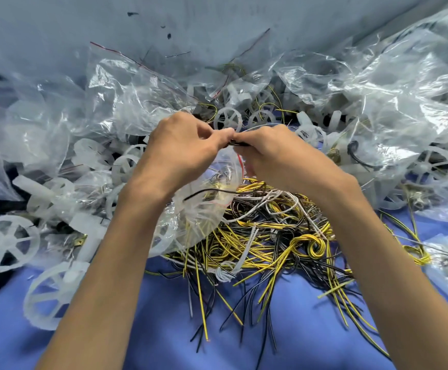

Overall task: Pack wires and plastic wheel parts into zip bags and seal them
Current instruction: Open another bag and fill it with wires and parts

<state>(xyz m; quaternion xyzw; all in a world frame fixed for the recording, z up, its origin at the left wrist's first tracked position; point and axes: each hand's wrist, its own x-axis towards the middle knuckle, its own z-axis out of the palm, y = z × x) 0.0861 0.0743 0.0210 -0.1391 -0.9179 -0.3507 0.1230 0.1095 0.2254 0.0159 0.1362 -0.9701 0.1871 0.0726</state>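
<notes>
Hands meeting at centre: left hand [184, 145] and right hand [268, 156] are both pinching the top edge of a small clear zip bag [204, 206], fingertips touching each other at the bag mouth; a thin black wire [240, 143] is caught in the pinch, sticking out toward the right hand; cannot tell whether the seal is fully pressed shut. Bag is hanging below the grip, holding a translucent wheel part and some wire ends; another black wire is crossing its front. Directly under the grip and toward the person, a loose tangle of yellow, black and white wires [271, 236] is lying on the blue table cover [151, 329]. Just beyond the grip, white spoked wheels [228, 119] are sitting among crumpled clear bags [126, 102]; more wheels are lying left of the grip, one large wheel [5, 245] well out to the left. Right of the grip, a big heap of clear plastic bags [393, 97] is piling up.
</notes>
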